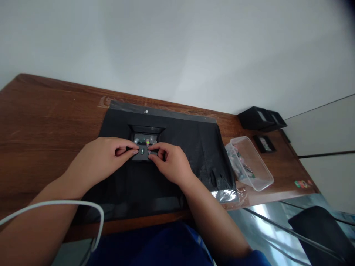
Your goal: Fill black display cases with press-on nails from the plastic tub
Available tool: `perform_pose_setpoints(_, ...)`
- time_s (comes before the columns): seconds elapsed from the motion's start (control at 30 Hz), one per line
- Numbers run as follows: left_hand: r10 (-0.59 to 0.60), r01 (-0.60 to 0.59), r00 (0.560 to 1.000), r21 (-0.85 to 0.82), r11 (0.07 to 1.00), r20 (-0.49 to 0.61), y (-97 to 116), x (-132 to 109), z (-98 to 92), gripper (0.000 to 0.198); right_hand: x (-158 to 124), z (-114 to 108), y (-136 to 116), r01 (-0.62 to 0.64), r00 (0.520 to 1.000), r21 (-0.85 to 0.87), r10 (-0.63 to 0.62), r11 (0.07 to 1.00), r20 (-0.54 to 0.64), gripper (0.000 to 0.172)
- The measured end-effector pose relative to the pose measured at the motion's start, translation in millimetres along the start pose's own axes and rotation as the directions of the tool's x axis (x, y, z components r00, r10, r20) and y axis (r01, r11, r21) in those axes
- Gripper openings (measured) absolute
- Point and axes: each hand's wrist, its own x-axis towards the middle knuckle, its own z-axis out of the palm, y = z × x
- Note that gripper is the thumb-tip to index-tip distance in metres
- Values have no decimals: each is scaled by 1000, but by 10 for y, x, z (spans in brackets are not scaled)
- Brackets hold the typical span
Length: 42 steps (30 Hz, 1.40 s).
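Note:
A small black box (148, 129) with its lid raised lies on the black mat. Several small shiny decorated pieces (147, 141) sit in its back part. Nearer me is a flat dark grey panel (135, 157) with one small greenish piece (142, 151) at its middle. My left hand (118, 152) is pinched at the panel's left side, thumb and forefinger close together. At the right side, my right hand (166, 157) pinches too, with a tiny pinkish piece by its fingertips. What exactly either hand grips is too small to make out.
The black mat (191, 147) is taped to a brown wooden table (55, 122) against a wall. To the right stand a clear plastic tub (260, 170) of small packets, black boxes (256, 117) and a small black tray (264, 144). A white cable (69, 202) crosses my left forearm.

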Motion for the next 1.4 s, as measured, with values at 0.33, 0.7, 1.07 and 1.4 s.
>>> perform_pose_setpoints(0.33,34,-34,999,-2,999,-34,8,-6,29,35,40,-11,0,-10,1000,9,10,1000,28,25)
perform_pose_setpoints(0.7,191,-191,982,-45,981,-12,76,11,178,37,33,-8,29,14,1000,25,-14,1000,14,24)
perform_pose_setpoints(1.07,156,-157,983,-14,987,-93,-3,22,158,40,-5,-6,11,22,1000,12,-22,1000,-16,23)
perform_pose_setpoints(1.4,344,-305,879,165,938,-331,-6,57,181,48,-40,2,-25,59,997,-10,-59,998,-58,17)
